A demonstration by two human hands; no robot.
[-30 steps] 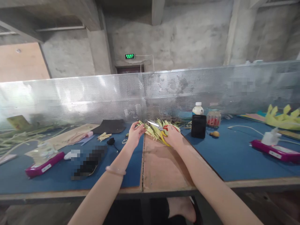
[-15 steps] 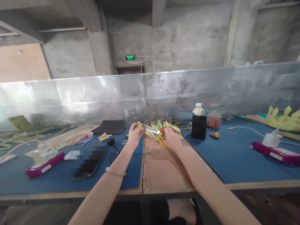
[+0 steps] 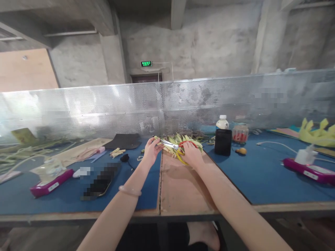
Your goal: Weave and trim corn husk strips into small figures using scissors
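Note:
A pile of yellow-green leaf strips lies at the far middle of the table. My right hand is closed on the red and yellow handles of a pair of scissors, whose silver blades point left over the pile. My left hand rests at the pile's left end, its fingers curled round a strip just beside the blade tips.
A black box, a white-capped bottle and a jar stand right of the pile. Magenta trays lie at both sides. A perforated metal screen closes the table's far edge. Green stalks lie far left.
The scissors have swung from lying over the pile to pointing left toward my left hand, and my right hand has shifted slightly left with them. My left hand stays in place.

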